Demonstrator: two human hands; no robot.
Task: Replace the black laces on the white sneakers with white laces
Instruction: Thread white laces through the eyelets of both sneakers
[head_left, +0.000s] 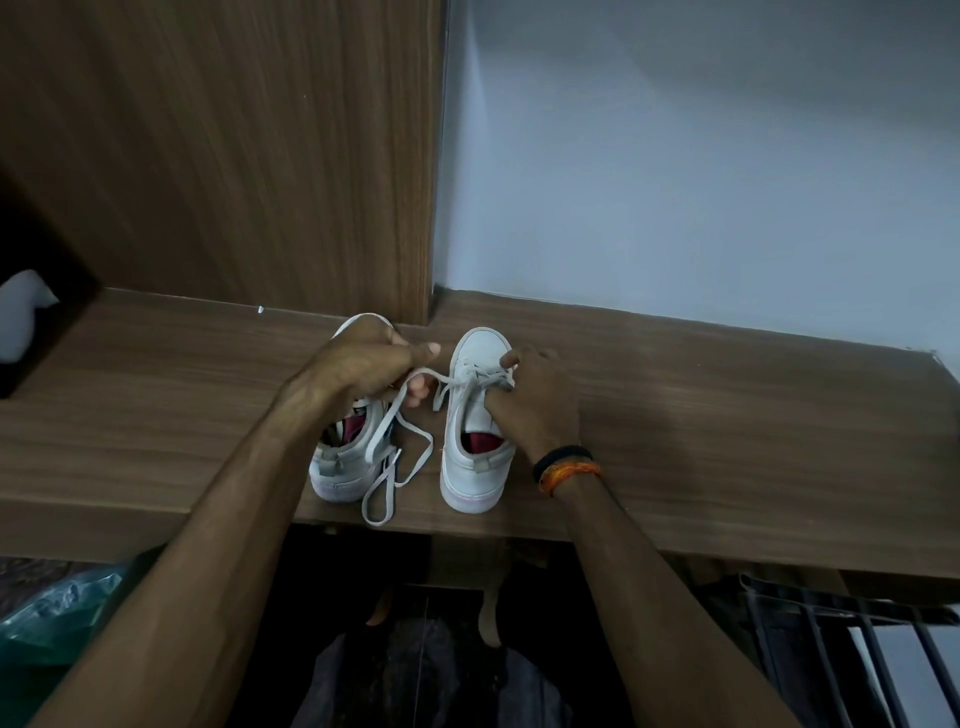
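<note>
Two white sneakers stand side by side on a wooden shelf (727, 415), toes pointing away from me. The right sneaker (475, 415) carries a white lace (415, 447) through its upper eyelets. One long end of that lace runs left and loops down to the shelf's front edge. My left hand (374, 364) grips this lace end above the left sneaker (343, 467) and hides most of that shoe's front. My right hand (535, 400) pinches the lace at the right sneaker's eyelets and rests on its side. No black lace is in view.
A brown wooden panel (234, 156) rises behind the left sneaker and a pale wall (675, 156) behind the right one. A white object (21, 317) sits in a dark recess at far left. Below the shelf lie a green plastic bag (57, 618) and a dark metal rack (857, 649).
</note>
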